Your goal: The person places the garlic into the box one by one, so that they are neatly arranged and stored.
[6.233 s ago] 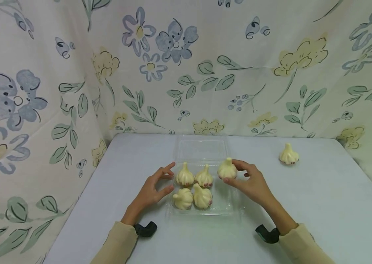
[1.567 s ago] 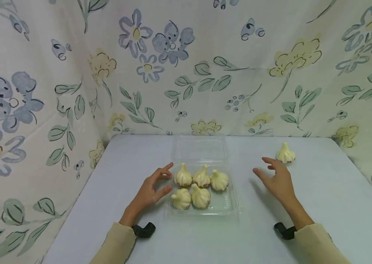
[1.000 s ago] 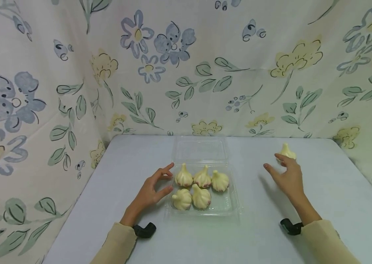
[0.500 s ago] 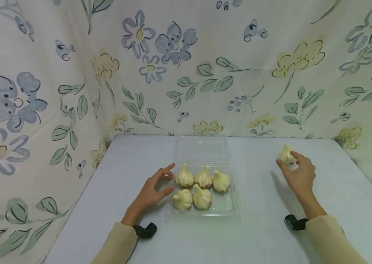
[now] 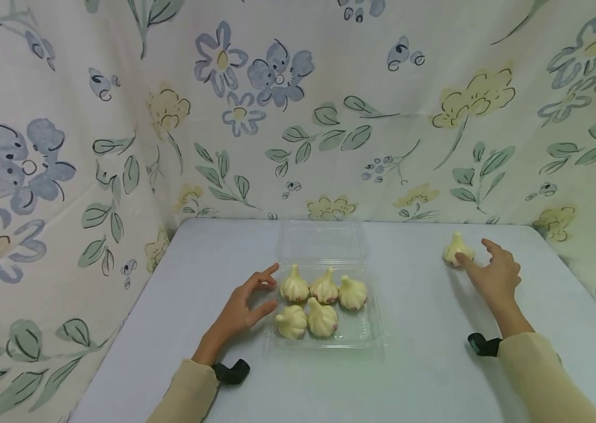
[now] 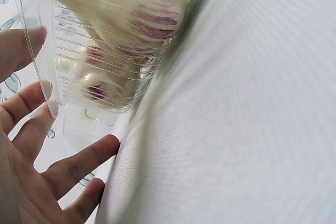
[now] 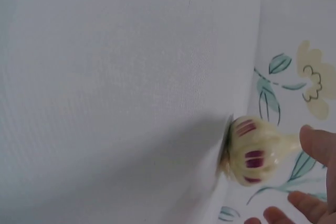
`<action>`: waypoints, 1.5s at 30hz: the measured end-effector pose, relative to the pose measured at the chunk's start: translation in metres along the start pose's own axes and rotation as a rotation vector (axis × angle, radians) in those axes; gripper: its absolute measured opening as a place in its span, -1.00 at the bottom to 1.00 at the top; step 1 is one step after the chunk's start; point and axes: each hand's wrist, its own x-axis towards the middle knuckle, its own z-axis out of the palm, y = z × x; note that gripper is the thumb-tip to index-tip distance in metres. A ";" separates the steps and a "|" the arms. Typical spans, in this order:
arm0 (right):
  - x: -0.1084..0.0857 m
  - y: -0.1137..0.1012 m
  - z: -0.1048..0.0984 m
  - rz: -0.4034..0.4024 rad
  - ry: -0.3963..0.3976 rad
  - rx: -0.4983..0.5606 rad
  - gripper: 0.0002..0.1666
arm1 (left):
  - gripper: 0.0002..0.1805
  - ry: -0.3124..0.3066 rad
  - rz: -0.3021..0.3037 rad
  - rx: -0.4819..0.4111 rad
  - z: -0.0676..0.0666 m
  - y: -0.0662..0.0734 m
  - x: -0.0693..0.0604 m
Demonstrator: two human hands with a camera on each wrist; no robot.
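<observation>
A clear plastic box (image 5: 364,336) holds several garlic bulbs (image 5: 322,318), three in the back row and two in front. My left hand (image 5: 238,305) is at its left side, fingers spread; in the left wrist view fingertips of that hand (image 6: 37,166) touch the box's clear rim (image 6: 44,72). A single garlic bulb (image 5: 456,248) stands upright on the table at the back right. My right hand (image 5: 496,279) is spread just right of it, the thumb overlapping it in the head view. In the right wrist view the thumb is beside the stem of the bulb (image 7: 254,150).
The box's open lid (image 5: 321,242) lies flat behind it on the white table (image 5: 414,376). A floral cloth (image 5: 330,164) hangs along the table's back edge, with more of it on the left and right. Each wrist carries a small black device (image 5: 231,372).
My right hand has moved right from beside the box to the lone bulb, and slightly past it in the last half second. One bulb it held earlier now lies in the box. My left hand stays put.
</observation>
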 end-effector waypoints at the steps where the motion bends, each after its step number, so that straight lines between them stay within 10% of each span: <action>1: 0.001 0.001 0.000 0.000 -0.009 -0.007 -0.09 | -0.58 -0.003 0.001 0.003 0.000 -0.002 -0.001; 45: 0.024 0.019 0.008 -0.006 -0.233 -0.015 0.00 | -0.57 -0.017 0.003 -0.007 0.000 -0.011 -0.001</action>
